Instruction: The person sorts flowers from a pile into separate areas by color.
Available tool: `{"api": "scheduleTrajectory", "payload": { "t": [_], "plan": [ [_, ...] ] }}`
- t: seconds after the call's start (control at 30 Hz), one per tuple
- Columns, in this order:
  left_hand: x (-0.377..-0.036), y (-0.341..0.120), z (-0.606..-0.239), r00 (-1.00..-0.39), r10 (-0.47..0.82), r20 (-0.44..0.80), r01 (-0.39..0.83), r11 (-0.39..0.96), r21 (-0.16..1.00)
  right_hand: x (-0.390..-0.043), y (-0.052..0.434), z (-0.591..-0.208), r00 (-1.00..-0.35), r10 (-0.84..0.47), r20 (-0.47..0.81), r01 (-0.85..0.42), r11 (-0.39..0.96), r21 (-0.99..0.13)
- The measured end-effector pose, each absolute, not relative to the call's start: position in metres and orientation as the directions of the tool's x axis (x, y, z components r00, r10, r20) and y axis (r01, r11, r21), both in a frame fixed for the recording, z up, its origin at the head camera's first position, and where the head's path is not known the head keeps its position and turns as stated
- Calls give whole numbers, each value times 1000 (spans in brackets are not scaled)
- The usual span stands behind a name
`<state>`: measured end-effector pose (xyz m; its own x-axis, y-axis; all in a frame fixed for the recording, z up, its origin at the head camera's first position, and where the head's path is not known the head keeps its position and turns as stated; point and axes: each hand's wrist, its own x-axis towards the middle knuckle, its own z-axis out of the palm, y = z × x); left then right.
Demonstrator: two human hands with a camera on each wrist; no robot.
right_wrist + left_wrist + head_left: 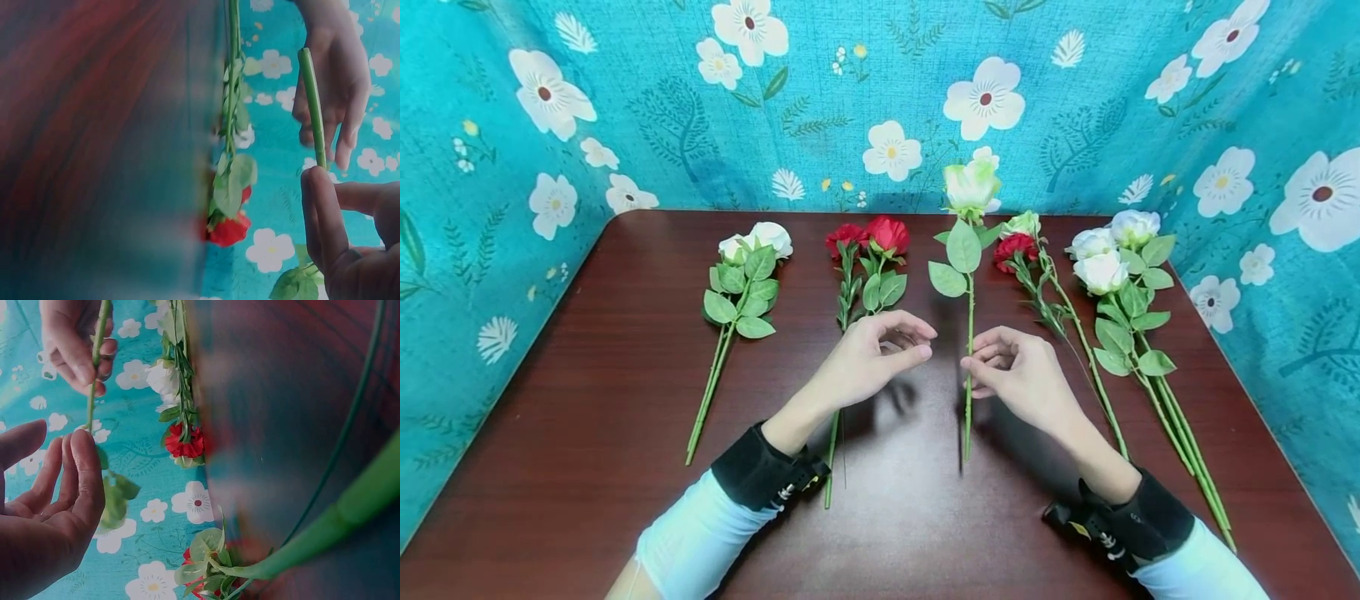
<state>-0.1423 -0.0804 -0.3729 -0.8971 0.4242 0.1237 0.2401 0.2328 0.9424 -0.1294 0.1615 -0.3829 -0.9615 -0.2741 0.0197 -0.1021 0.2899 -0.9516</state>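
Note:
A pale green-white rose (972, 187) with a long green stem (968, 317) is lifted over the dark wooden table (587, 375). My right hand (973, 364) pinches that stem about midway between thumb and fingers. The right wrist view shows the same stem (311, 106) running up from my right hand (331, 212). My left hand (925, 343) hovers just left of the stem, fingers loosely curled, holding nothing. In the left wrist view my left hand (62, 481) sits below the right hand (78, 344) and its stem (94, 394).
Other artificial flowers lie in a row on the table: two white roses (752, 242) at left, two red roses (868, 237), a red and a pale bloom (1018, 246), and white roses (1108, 250) at right. Teal floral cloth (850, 100) walls in three sides.

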Motion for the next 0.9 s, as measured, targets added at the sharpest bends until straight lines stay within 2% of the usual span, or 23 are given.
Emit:
{"api": "scheduleTrajectory", "payload": {
  "t": [0.4,0.9],
  "plan": [
    [-143,-82,-372,-880,458,130,267,250,931,-141,181,-390,-951,-281,-127,-7,433,-901],
    [-141,-84,-373,-858,503,101,279,294,914,-149,187,-401,-935,-282,-214,24,553,-833]
  ]
}}
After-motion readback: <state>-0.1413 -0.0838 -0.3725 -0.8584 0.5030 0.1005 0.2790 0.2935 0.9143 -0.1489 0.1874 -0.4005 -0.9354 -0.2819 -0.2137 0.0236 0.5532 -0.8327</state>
